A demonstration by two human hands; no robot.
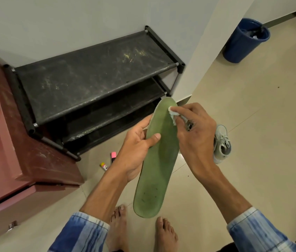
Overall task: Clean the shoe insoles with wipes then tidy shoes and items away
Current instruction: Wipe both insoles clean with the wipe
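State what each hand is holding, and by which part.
The left hand grips the long green insole by one side edge, mid-length, thumb on top. The right hand pinches a crumpled white wipe against the insole's far end.

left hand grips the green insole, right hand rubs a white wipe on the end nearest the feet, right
Not quite: the head view shows the right hand pressing the white wipe on the far end of the long green insole. The left hand does grip it.

A black fabric-shelved shoe rack (dusty) stands against the pale grey wall, beside a maroon plastic cabinet, on beige floor tiles.
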